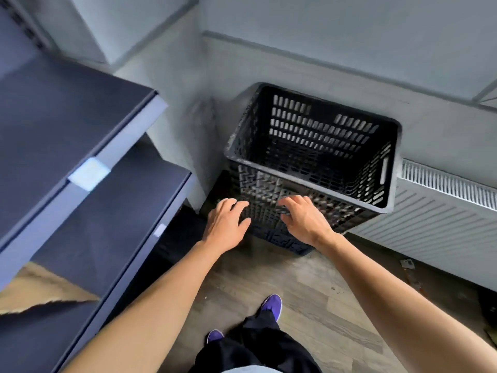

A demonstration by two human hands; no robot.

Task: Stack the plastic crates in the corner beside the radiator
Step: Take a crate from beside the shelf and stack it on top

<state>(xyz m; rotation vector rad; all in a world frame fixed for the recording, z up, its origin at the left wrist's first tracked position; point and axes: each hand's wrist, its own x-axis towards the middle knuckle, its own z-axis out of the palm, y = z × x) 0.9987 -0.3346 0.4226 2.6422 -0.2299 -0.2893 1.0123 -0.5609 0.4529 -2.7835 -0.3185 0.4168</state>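
Note:
A black perforated plastic crate (pixel 317 141) stands in the corner, on top of another crate (pixel 285 242) whose lower edge shows beneath it. The white radiator (pixel 430 219) is directly to its right. My left hand (pixel 226 224) is open, fingers spread, just in front of the stack's near-left corner. My right hand (pixel 304 218) hovers with fingers apart against the near wall of the stack. Neither hand holds anything.
Dark blue metal shelving (pixel 67 135) runs along the left, with torn cardboard (pixel 40 292) on a lower shelf. Grey walls meet behind the crates. Wood-look floor (pixel 322 305) lies below, with my purple shoes (pixel 271 305) near the bottom centre and small debris by the radiator's base.

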